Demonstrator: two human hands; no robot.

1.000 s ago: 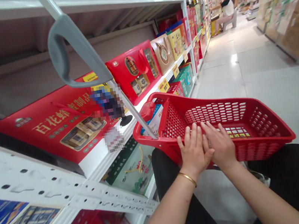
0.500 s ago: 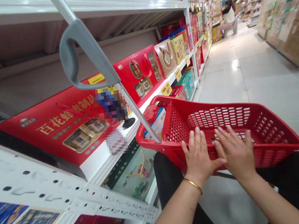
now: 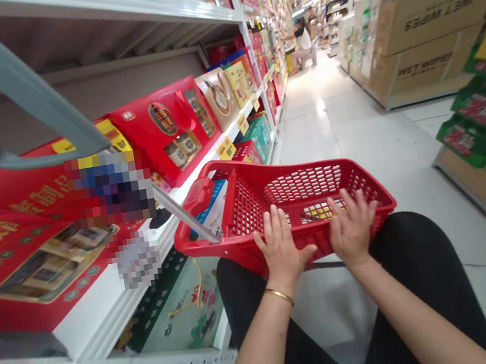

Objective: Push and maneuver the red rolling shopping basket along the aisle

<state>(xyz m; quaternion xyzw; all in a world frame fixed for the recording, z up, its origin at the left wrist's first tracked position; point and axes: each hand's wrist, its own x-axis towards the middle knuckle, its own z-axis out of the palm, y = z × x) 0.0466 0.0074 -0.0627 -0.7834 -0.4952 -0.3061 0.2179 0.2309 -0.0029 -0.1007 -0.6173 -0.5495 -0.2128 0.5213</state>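
A red plastic basket (image 3: 301, 173) with a long metal handle bar (image 3: 184, 216) and a grey grip (image 3: 21, 94) is in front of my knees. My left hand (image 3: 280, 247), with a gold bangle at the wrist, is spread flat at the basket's near rim and holds nothing. To its right, my right hand (image 3: 352, 226) has its fingers apart, also at the near side of the basket and holding nothing. Inside the basket's left end stands a blue and white box (image 3: 218, 210). Something yellow shows low in the basket.
White shelving (image 3: 217, 17) with red gift boxes (image 3: 165, 129) runs along the left. Cartons of wet wipes (image 3: 427, 63) and green packs (image 3: 471, 139) stand at the right. A person (image 3: 302, 40) sits on a stool far down the aisle.
The view has turned to the right, so the basket and shelf appear further left and more goods show at the right. My hands are a little further apart, with both still open.
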